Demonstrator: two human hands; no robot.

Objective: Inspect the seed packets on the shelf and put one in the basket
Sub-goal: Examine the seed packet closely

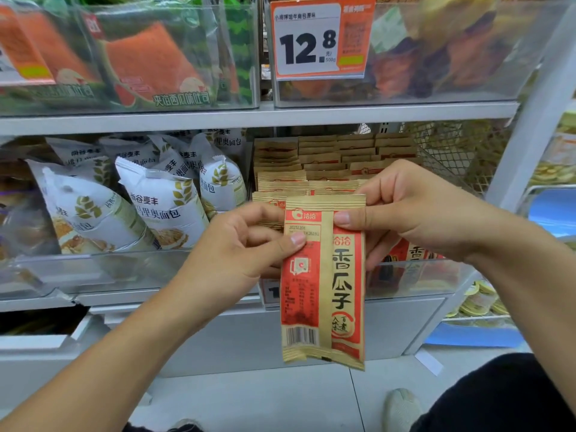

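The shelving unit (258, 115) fills the far side of the scene, its clear-fronted bins stacked in rows. Up on the far left sit orange and green toast packs (149, 63), and to their right an orange price tag (321, 39) hangs on a bin front. On the lower row, white bread bags (156, 201) crowd the left bin, and the right bin holds ranks of kraft-paper seed packets (324, 163) standing on edge.

In front of that right bin, nearer to me, the person holds one seed packet (324, 285) up with both hands. It hangs upright, its long axis running top to bottom, printed face toward the camera, barcode at the near lower end. The left hand (237, 247) pinches the upper left edge, thumb on the face and fingers behind. The right hand (414, 213) pinches the upper right edge just below the crimped seal, thumb on the front. Both grips sit at the top, so most of the packet dangles free below the fingers.

This looks like the reading stage of the job. No basket shows anywhere here, so I cannot tell which hand is nearer to it; either could carry the packet alone once the other lets go.
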